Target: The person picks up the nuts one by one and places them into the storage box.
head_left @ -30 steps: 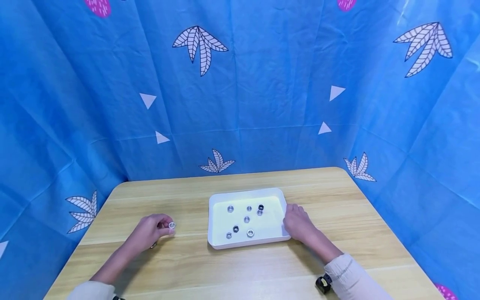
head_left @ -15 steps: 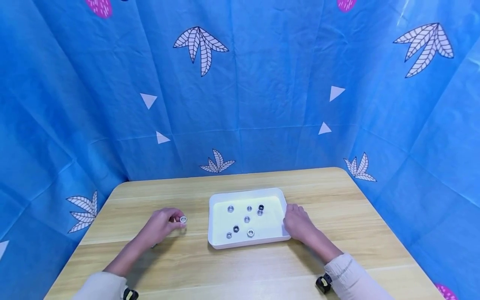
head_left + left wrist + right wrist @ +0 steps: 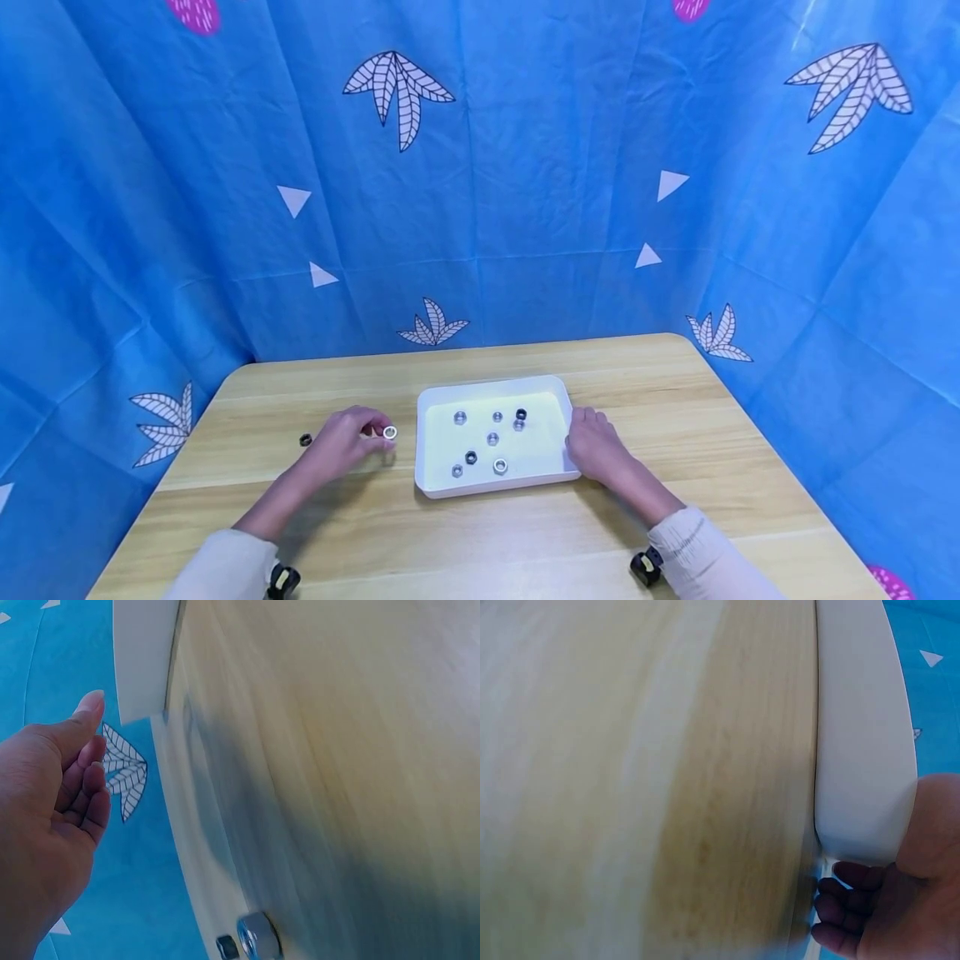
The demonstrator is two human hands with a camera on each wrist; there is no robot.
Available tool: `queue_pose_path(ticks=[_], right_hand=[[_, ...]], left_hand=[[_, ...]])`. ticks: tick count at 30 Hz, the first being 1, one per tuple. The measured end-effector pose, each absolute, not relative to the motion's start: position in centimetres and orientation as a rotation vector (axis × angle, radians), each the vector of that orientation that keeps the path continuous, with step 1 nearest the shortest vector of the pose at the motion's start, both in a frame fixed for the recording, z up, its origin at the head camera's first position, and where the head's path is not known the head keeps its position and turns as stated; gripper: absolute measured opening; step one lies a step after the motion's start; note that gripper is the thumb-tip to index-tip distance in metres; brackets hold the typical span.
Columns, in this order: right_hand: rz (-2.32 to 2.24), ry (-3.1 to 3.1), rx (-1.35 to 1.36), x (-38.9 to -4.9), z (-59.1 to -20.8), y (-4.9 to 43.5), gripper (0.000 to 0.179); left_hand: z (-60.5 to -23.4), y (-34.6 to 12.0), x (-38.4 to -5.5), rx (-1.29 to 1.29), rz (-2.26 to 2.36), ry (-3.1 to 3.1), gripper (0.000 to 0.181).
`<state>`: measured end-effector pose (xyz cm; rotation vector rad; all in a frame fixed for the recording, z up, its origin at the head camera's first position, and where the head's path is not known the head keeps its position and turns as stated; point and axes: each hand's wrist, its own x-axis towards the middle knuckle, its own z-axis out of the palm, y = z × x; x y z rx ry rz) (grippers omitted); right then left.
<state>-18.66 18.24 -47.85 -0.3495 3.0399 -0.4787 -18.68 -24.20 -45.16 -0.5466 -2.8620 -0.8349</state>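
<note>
My left hand (image 3: 347, 442) pinches a silver hex nut (image 3: 389, 432) between thumb and fingertips, just left of the white tray (image 3: 495, 492). In the left wrist view the hand (image 3: 56, 802) shows its thumb side, and the nut is hidden there. My right hand (image 3: 596, 446) grips the tray's right end; in the right wrist view its fingers (image 3: 847, 907) curl beside the tray wall (image 3: 862, 735). Several nuts lie scattered in the tray, among them a large silver nut (image 3: 500, 467), a black nut (image 3: 521, 413) and another dark nut (image 3: 471, 457).
A dark nut (image 3: 305, 439) lies on the wooden table (image 3: 480, 550) behind the left wrist. The left wrist view also shows a thick silver nut (image 3: 259, 936) on the table beside a dark nut (image 3: 226, 946). A blue patterned curtain (image 3: 525, 167) surrounds the table's back and sides.
My left hand has moved right and slightly away from me with the silver nut, closer to the tray, uncovering the dark nut on the table. The right hand and tray have stayed put.
</note>
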Motion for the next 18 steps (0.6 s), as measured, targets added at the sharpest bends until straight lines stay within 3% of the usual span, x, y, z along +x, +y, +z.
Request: queue_pose_path(ticks=[18], right_hand=[[-0.474, 3.056, -0.377, -18.7, -47.6, 18.2, 0.026]], left_hand=[[-44.8, -20.1, -19.8, -0.670, -0.908, -2.844, 0.018]])
